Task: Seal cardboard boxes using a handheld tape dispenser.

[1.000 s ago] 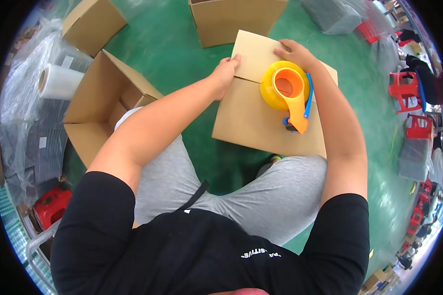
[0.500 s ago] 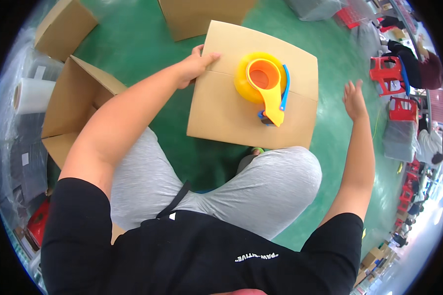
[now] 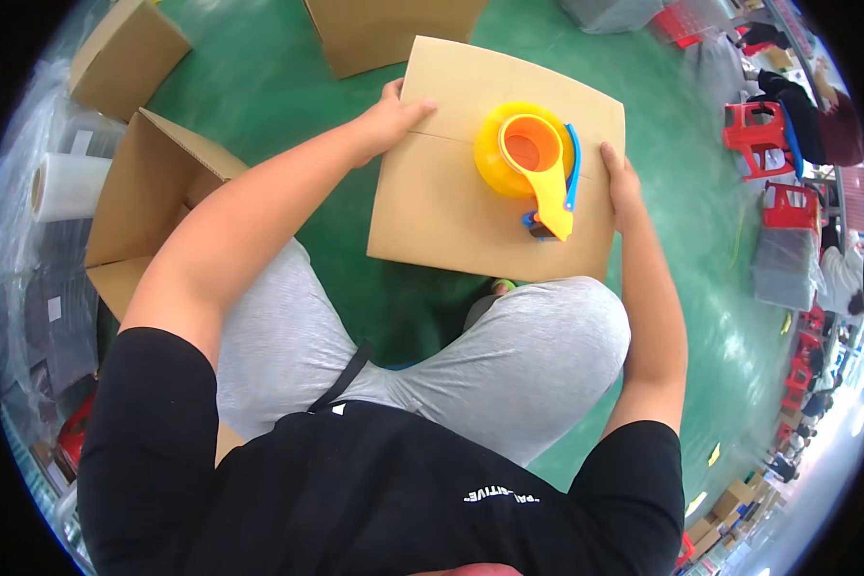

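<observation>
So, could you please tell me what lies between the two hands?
In the head view, the box lies between the left hand and right hand, with the tape dispenser on top.

A packing workshop, apparently (cardboard boxes (image 3: 432,211), plastic-wrapped stacks (image 3: 62,312), red stools (image 3: 756,134), green floor (image 3: 677,274)).

Both arms (image 3: 254,213) reach forward; left grip (image 3: 390,121), thumb (image 3: 420,110) pointing right; right grip (image 3: 625,188), digits (image 3: 609,157) pointing forward

Hands (image 3: 386,125) hold brown carton (image 3: 432,197) at opposite sides; yellow tape dispenser (image 3: 549,195) on top; open box (image 3: 136,216) at left.
</observation>
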Motion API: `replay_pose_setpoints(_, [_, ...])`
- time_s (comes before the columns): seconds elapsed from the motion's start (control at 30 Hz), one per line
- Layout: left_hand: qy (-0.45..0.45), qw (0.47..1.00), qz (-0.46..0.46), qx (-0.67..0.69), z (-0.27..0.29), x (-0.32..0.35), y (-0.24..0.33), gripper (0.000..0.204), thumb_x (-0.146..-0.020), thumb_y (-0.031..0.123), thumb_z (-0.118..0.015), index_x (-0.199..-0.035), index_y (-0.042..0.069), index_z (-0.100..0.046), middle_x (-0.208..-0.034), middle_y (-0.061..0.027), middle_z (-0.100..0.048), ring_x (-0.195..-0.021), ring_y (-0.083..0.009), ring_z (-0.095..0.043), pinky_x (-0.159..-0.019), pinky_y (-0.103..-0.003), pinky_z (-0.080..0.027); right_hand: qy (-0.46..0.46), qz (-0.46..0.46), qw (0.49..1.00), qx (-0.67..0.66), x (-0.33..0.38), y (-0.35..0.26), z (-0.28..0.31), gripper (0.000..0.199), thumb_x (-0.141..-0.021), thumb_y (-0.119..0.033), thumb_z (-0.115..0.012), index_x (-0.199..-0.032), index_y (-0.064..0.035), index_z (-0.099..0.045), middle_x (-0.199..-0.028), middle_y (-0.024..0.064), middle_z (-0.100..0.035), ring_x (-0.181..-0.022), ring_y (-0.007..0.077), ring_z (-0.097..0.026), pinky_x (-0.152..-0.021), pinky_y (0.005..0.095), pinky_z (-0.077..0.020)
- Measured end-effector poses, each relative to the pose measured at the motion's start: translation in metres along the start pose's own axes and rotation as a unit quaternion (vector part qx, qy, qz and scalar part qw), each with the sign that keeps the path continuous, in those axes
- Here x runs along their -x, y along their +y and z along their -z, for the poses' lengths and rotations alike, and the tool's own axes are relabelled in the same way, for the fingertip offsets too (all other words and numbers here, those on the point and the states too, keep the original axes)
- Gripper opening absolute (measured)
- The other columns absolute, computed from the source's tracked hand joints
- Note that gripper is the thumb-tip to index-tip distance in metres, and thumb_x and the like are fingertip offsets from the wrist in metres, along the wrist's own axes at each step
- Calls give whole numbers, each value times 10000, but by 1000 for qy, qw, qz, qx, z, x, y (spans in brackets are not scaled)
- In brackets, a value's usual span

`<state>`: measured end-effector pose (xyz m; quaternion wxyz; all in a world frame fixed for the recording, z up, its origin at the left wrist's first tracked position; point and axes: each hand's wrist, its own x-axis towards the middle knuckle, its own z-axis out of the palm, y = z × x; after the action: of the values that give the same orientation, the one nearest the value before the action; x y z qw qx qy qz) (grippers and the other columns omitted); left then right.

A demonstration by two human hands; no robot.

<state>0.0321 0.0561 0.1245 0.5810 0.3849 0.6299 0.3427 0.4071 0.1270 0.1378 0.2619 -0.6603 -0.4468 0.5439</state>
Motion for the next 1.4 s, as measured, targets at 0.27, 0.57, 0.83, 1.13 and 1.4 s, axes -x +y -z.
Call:
replay_pose_setpoints(0.27, [34,998,-34,-40,-7,-6,-17,855,-956,412,-601,-1499,-28,-108,-1410,-213,-459,-1248,-263,-528,-1025,-375,-449,70,6,992,107,-6,-5,-4,745,-958,-541,-541,-1476,-51,-329,-1299,154,-587,-1080,222,-623,-952,379,-495])
replay_pose_setpoints(0.57, [59,986,-95,-122,-2,-6,-17,862,-925,428,-624,-1458,-99,-200,-1402,-262,-473,-1267,-306,-527,-1046,-362,-435,47,499,721,479,1,-82,1,605,-957,-285,-609,-1481,-106,-365,-1398,177,-536,-1364,336,-440,-1119,418,-355])
replay_pose_setpoints(0.83, [59,990,-95,-89,-6,-5,-21,873,-895,429,-658,-1430,-114,-232,-1384,-274,-487,-1253,-320,-539,-1048,-367,-432,-197,281,778,526,-57,-139,-165,573,-963,-440,-551,-1412,-88,-493,-1405,173,-538,-1296,326,-508,-1074,373,-398])
replay_pose_setpoints(1.13, [94,992,-44,74,-24,-1,-29,883,-848,464,-690,-1450,22,-221,-1409,-211,-390,-1235,-301,-515,-999,-395,-470,-82,325,764,551,-45,-112,-190,665,-888,-543,-618,-1364,-85,-537,-1376,146,-551,-1263,330,-526,-1047,421,-426])
replay_pose_setpoints(1.4, [143,986,10,90,-29,3,1,896,-834,496,-705,-1428,13,-239,-1327,-200,-522,-1126,-297,-606,-912,-402,-517,-102,293,802,510,-48,-112,-188,707,-867,-601,-593,-1368,-105,-545,-1381,143,-547,-1275,317,-513,-1071,418,-387])
